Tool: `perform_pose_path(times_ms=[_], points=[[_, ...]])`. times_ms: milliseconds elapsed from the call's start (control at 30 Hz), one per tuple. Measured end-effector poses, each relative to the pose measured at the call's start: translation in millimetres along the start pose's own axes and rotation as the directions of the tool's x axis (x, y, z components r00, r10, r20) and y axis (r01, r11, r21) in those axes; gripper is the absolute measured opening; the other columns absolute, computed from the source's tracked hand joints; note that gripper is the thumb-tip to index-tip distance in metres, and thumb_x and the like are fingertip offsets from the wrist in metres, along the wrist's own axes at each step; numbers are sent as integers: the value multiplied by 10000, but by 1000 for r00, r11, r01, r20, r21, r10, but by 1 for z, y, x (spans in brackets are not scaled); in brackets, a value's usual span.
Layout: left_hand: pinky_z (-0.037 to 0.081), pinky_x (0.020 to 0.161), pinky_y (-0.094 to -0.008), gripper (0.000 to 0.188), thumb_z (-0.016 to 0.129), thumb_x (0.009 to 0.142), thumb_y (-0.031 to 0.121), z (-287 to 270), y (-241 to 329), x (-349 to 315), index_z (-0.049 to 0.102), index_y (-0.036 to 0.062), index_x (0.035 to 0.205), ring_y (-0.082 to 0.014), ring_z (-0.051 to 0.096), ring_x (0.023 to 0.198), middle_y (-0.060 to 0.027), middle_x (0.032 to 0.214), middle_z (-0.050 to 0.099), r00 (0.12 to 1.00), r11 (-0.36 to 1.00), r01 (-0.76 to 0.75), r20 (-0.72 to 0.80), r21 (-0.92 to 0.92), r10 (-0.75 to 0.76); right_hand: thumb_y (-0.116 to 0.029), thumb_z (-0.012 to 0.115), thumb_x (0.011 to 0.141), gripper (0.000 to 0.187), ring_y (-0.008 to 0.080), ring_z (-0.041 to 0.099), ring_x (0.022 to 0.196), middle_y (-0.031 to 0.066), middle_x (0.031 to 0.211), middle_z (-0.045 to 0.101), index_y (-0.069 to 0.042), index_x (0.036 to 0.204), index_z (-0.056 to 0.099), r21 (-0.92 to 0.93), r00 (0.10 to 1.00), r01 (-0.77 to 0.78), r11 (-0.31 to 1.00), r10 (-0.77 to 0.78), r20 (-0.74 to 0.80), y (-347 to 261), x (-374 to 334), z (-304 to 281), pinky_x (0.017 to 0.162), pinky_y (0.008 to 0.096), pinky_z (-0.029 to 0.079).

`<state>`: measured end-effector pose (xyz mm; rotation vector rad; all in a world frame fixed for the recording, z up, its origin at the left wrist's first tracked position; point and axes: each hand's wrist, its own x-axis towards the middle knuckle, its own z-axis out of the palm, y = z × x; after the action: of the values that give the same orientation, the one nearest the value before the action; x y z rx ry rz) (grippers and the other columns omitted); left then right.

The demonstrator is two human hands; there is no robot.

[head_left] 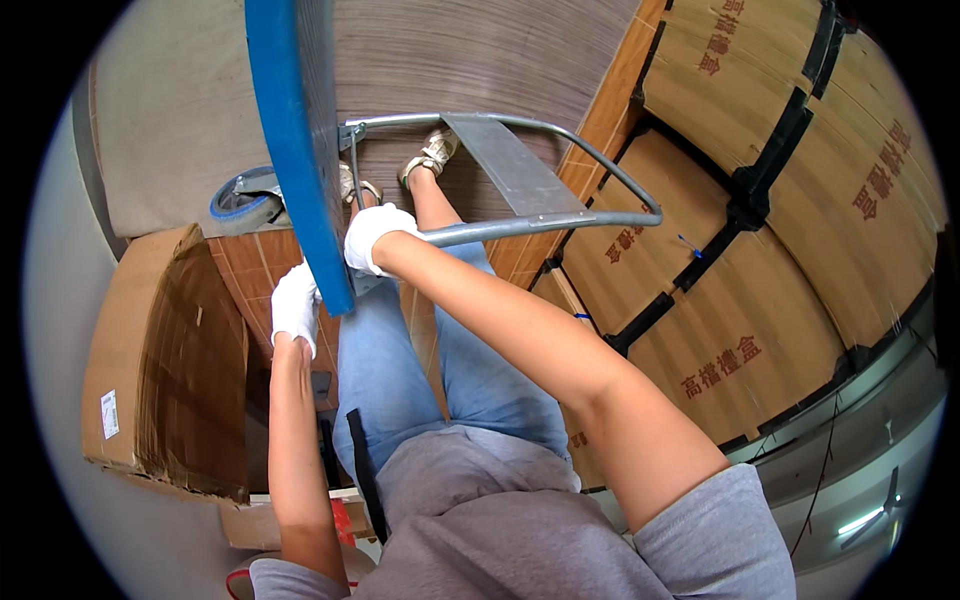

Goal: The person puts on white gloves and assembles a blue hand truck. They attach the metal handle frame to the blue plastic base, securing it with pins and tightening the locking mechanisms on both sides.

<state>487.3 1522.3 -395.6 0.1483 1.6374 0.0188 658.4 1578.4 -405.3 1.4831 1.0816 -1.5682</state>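
A platform trolley stands tipped up on edge in front of me, its blue deck (287,130) seen nearly edge-on. My left hand (296,308), in a white glove, grips the deck's near end from the left side. On the other side my right hand (378,238), also gloved in white, is closed round the base of the tubular metal handle (520,226). That handle sticks out to the right, with a flat grey crosspiece (520,165) across it. A grey caster wheel (243,203) with a blue ring shows left of the deck. The fingertips of both hands are partly hidden.
Large brown cartons (720,250) with black corner pieces are stacked on the right. An open cardboard box (170,365) sits at the left by the pale wall (62,330). My feet are on the floor just beyond the handle, close to the wood-coloured tiles (262,265).
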Motion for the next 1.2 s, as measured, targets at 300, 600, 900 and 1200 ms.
perform_pose_path(times_ms=[300,600,900,1200], points=[[341,548,-252,235,599,921,276,6,0,-8,627,58,837,-74,446,604,26,685,543,994,985,-101,-31,139,106,-266,700,758,386,207,591,1147,53,1242,626,-150,1127,699,37,979,-193,980,191,70,1,64,38,918,354,460],[388,591,-223,148,586,914,210,-3,-11,6,604,71,865,-60,490,645,32,713,544,979,952,-201,28,231,199,-304,570,822,471,313,594,1146,132,1281,595,-79,1233,619,-61,996,47,997,-43,72,15,67,37,920,401,474],[425,619,-294,421,522,956,372,-15,32,2,610,21,741,-135,508,610,-55,671,563,984,862,-70,179,503,-25,-269,685,812,190,321,612,950,149,995,630,-127,923,747,-349,710,628,696,-696,-110,27,-15,-29,831,408,509],[422,611,-277,307,609,908,278,-15,21,4,635,2,778,-106,507,622,-36,671,579,988,883,-133,130,450,83,-257,666,809,189,321,648,865,148,908,681,-117,900,755,-236,750,607,759,-645,-144,29,1,-15,786,414,523]])
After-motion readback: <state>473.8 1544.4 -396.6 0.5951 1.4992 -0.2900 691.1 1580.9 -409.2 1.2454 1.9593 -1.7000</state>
